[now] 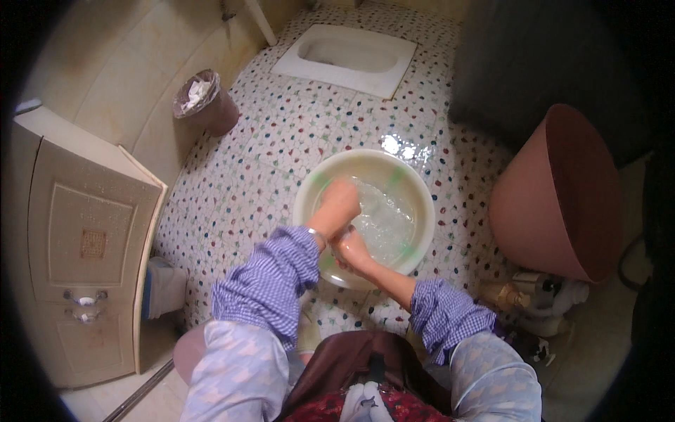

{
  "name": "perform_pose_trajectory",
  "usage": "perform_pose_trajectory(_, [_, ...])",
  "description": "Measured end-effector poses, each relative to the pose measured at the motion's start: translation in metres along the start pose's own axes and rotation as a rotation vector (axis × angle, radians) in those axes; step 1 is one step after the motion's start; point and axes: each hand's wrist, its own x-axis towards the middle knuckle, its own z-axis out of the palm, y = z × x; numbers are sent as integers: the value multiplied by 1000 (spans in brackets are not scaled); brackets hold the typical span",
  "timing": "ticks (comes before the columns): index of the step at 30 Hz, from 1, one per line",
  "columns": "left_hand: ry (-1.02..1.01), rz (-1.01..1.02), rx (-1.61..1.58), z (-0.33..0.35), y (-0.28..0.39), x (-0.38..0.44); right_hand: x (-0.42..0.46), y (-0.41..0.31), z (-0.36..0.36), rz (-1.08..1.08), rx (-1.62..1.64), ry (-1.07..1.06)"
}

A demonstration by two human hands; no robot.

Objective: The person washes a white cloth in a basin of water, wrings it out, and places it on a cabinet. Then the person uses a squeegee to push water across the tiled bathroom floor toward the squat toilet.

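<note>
A round, pale plastic basin (428, 211) with green marks stands on the tiled floor before me, holding rippling water (387, 221). My left hand (341, 201) is curled over the basin's left side, knuckles upward, with a bracelet (318, 239) around its wrist. Just below it, close against the left wrist, is my right hand (352, 249), wet and with its fingers bent. The undersides of both hands are hidden, so whether anything is in them cannot be made out. Both checked blue sleeves (269, 279) are pushed up the forearms.
A white squat toilet (403, 66) is set in the floor ahead. A lined waste bin (221, 113) stands by the left wall, near a cabinet (100, 211). On the right are a large pink tub (519, 211) and several bottles (532, 295).
</note>
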Motion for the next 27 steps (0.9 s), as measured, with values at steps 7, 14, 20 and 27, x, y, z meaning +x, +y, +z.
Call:
perform_pose_trajectory(7, [79, -231, -511, -4, -30, -11, 3, -1, -5, -563, -657, 168])
perform_pose_trajectory(14, [-6, 9, -2040, -38, -55, -44, -37, -62, -26, -47, 1140, -833])
perform_pose_trajectory(20, [250, 776, -2527, -37, 24, -47, -73, -80, 19, 53, 1614, -892])
perform_pose_trajectory(27, [-154, 355, -1803, -139, 5, -82, -97, -114, -31, -83, 705, -757])
